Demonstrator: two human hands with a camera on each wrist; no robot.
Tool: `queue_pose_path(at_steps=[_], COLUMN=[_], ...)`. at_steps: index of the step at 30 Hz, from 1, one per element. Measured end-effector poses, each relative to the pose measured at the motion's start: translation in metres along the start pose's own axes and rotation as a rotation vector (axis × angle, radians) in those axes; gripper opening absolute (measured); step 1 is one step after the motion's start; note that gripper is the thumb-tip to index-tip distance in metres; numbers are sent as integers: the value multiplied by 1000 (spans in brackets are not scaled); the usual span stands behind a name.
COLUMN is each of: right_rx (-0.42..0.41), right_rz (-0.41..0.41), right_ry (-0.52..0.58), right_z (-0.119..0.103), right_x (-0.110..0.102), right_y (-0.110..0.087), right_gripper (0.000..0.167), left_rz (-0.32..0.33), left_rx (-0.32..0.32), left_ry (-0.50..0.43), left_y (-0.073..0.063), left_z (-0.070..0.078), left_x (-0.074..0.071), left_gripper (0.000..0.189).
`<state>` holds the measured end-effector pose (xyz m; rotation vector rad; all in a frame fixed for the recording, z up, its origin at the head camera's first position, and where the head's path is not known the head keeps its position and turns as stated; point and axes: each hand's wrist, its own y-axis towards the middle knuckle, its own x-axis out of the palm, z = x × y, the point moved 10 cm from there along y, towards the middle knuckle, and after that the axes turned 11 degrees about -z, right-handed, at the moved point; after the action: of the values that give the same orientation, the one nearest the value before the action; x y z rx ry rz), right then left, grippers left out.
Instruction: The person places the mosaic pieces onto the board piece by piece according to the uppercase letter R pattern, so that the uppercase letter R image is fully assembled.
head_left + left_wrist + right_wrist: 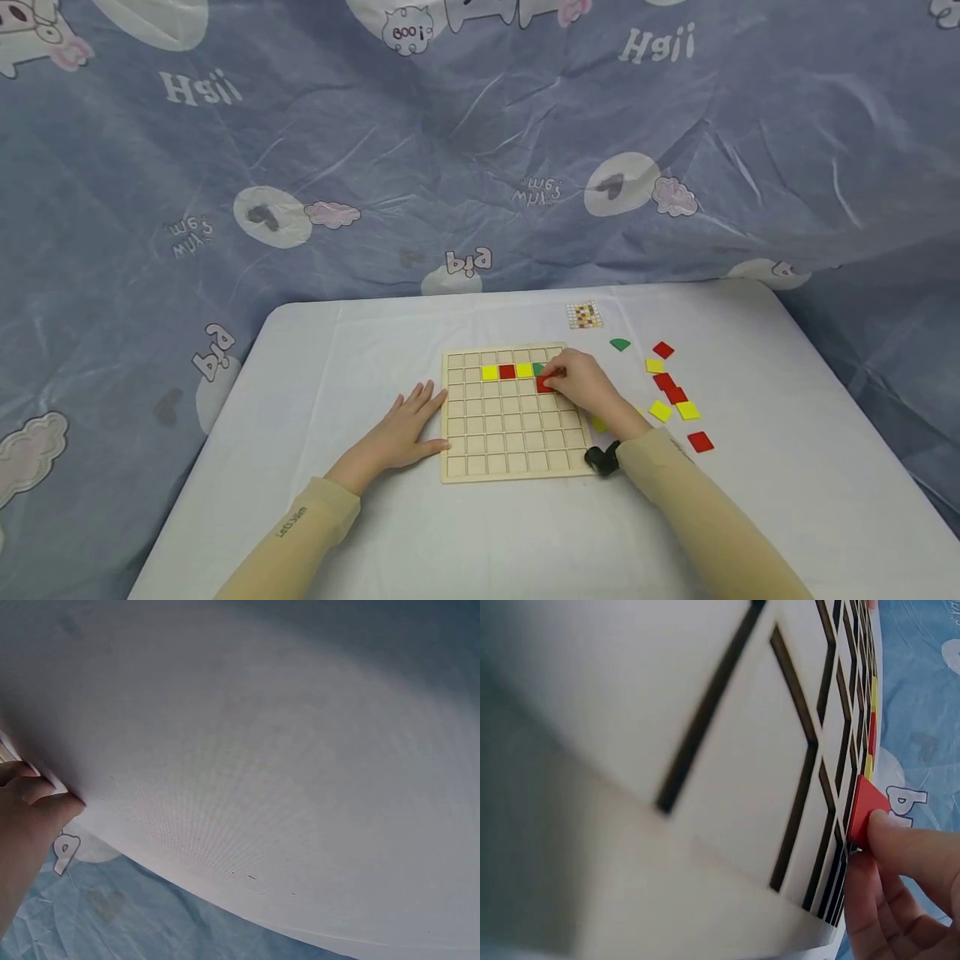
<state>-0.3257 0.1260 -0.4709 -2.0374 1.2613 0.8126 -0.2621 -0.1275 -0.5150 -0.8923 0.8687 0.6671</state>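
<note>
My right hand [583,383] pinches a red square tile [865,811] between thumb and fingers, over the upper right of a pale wooden grid board [517,479]. In that row of the board lie a yellow tile [490,372], a red tile [507,372], another yellow tile [524,370] and a green piece [537,367] partly hidden by the fingers. My left hand [405,429] lies spread on the table, fingertips and thumb at the board's left edge. In the left wrist view, the left fingers [45,799] show at the far left.
Right of the board lie several loose red tiles [701,442] and yellow tiles [687,410], with a green fan-shaped piece [620,344] behind them. A small patterned card [584,315] lies at the back of the white-covered table [360,350]. A black object [602,460] is at the right wrist.
</note>
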Motion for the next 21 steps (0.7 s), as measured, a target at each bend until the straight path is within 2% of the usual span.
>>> queue_pose_path(at_steps=[5, 8, 15, 17, 21], right_rx=[17, 38, 116, 113, 74], right_rz=[6, -1, 62, 47, -33], right_ry=[-26, -6, 96, 105, 83], right_z=[0, 4, 31, 33, 30], right_x=[2, 1, -31, -35, -28], right_y=[2, 1, -7, -7, -5], right_gripper=[8, 9, 19, 19, 20], left_rz=[-4, -6, -11, -10, -9], left_rx=[4, 3, 5, 1, -6], left_ry=[-11, -14, -10, -7, -3], left_y=[-1, -1, 0, 0, 1], left_z=[1, 1, 1, 1, -1], left_x=[-1, -1, 1, 1, 0], left_gripper=[88, 87, 88, 88, 88])
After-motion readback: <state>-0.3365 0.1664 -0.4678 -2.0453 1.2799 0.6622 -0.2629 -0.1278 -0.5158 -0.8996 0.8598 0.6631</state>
